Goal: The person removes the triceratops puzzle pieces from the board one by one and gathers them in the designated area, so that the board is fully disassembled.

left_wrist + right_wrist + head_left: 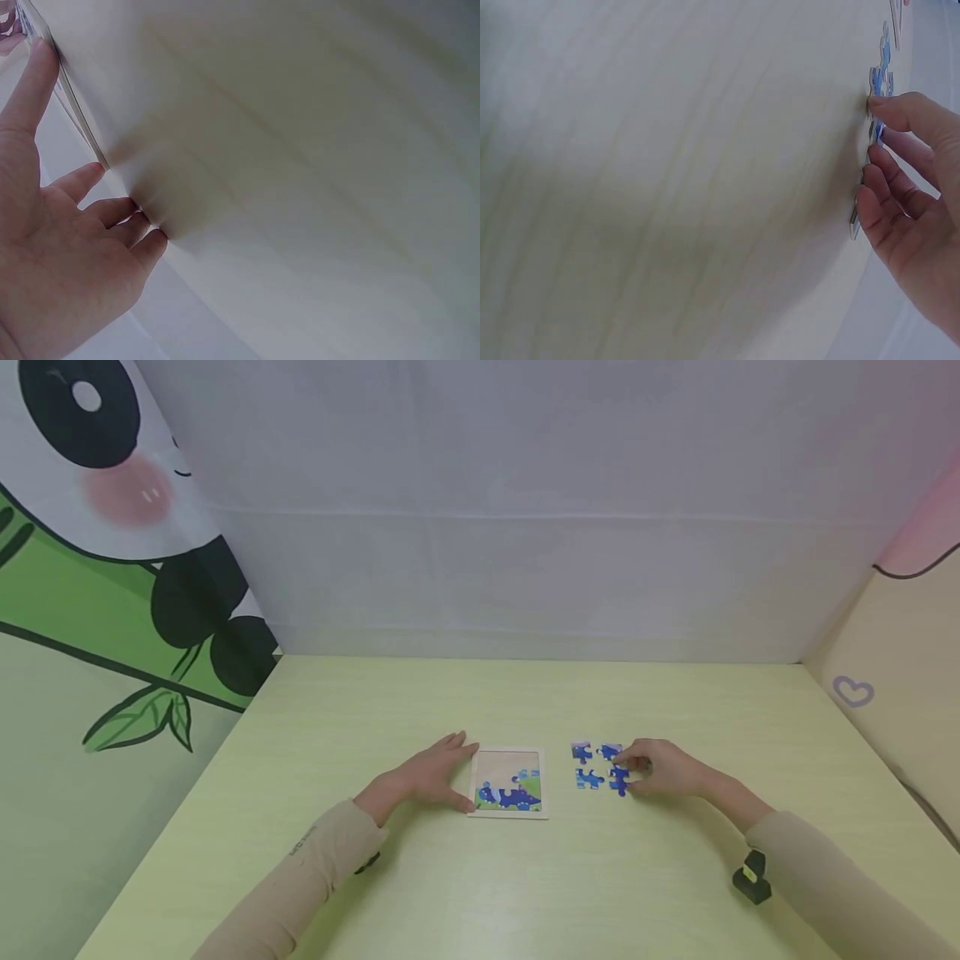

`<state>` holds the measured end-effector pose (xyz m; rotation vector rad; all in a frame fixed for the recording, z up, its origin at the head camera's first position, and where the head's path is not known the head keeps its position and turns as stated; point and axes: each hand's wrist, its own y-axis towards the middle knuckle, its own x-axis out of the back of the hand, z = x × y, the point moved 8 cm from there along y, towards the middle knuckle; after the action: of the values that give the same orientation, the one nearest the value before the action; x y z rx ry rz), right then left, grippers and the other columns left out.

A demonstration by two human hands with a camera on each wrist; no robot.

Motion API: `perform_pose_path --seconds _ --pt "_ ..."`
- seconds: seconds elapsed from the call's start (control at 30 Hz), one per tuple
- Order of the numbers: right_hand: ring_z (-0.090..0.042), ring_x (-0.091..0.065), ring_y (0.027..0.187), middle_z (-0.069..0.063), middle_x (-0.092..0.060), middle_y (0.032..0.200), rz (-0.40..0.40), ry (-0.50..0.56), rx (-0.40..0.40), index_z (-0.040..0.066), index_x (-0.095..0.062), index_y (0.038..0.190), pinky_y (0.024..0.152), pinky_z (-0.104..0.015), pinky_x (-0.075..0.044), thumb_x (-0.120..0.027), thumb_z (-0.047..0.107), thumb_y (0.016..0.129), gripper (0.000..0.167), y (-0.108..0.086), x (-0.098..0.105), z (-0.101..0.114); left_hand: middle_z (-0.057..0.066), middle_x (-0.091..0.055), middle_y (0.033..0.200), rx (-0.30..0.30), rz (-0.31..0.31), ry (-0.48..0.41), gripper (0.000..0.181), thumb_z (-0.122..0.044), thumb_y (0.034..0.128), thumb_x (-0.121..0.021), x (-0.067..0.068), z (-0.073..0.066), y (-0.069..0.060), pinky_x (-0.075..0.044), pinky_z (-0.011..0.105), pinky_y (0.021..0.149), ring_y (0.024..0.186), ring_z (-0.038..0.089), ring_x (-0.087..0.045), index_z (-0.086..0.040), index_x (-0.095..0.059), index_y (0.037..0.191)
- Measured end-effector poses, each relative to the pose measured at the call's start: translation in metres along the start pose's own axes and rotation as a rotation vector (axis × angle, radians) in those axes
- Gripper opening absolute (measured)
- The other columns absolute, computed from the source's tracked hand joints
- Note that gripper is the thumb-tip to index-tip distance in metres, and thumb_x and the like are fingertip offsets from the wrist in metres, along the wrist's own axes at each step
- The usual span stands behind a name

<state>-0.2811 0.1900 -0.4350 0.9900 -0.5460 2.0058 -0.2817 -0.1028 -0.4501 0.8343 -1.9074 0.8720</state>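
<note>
Head view: one puzzle frame [495,764] on one table [510,893], four loose pieces [589,778] right of it. Lower-right piece [618,781] long axis front-to-back. Left hand [431,772] spread, touching frame's left edge. Right hand [667,768] curled at right-hand pieces; can't tell if pinching.

Puzzle pieces [589,779] mostly blue; table [600,885] pale yellow; sleeves [318,856] beige.

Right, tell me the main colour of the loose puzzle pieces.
The loose puzzle pieces are mostly blue; the head view shows it best.
</note>
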Motion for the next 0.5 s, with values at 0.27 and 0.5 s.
perform_pose_path --seconds 0.27,0.5 --pt "-0.015 -0.043 0.074 0.000 -0.053 0.081 0.013 -0.026 -0.046 -0.003 -0.064 0.107 0.062 -0.021 -0.040 -0.072 0.005 0.071 0.037 0.0013 -0.0002 -0.0014 0.015 -0.010 0.150 -0.003 0.001 -0.006 0.097 -0.050 0.0674 -0.074 0.0015 -0.0012 -0.0017 -0.016 0.048 0.110 0.138 0.030 -0.006 -0.011 -0.027 0.143" --pt "-0.016 -0.048 0.079 -0.001 -0.056 0.086 0.010 -0.011 -0.057 -0.002 -0.064 0.106 0.067 -0.026 -0.045 -0.072 0.007 0.071 0.036 0.0005 0.0040 0.0000 0.016 -0.011 0.150 -0.004 0.001 -0.006 0.097 -0.049 0.0678 -0.074 0.0027 -0.0027 -0.0024 -0.016 0.048 0.109 0.138 0.031 -0.007 -0.010 -0.027 0.143"
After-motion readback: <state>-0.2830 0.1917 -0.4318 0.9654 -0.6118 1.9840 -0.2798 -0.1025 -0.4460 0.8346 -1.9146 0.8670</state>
